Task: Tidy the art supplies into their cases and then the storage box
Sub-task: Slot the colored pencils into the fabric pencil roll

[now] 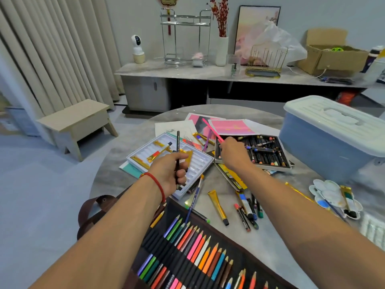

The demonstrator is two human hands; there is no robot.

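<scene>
Plainly, the tidying was at an early stage in the single head view. The pencil roll (200, 253) lay unrolled at the near edge of the round surface (116, 170), most of its slots filled with coloured pencils. The white paint tray (198, 163) held only a few gold tubes, most of its grooves bare. The crayon box (264, 155) stood open and largely full, with several sticks lying crosswise on top. Loose items remained on the surface: a gold paint tube (217, 206), a cluster of crayons (248, 211), a blue brush (194, 200), printed sheets (231, 126) at the far side, and a palette (329, 192) carrying a brush and a tube. The blue storage box (331, 138) sat at the right with its lid on; nothing could be seen packed inside it.

The left hand (173, 174) had its fingers curled round a dark pencil (178, 147), held upright over the paint tray. The right hand (233, 153) hovered over the left end of the crayon box, pinching a pink pencil (212, 130) that slanted up and away. Both pencils, by judgement, belonged in the roll.
</scene>
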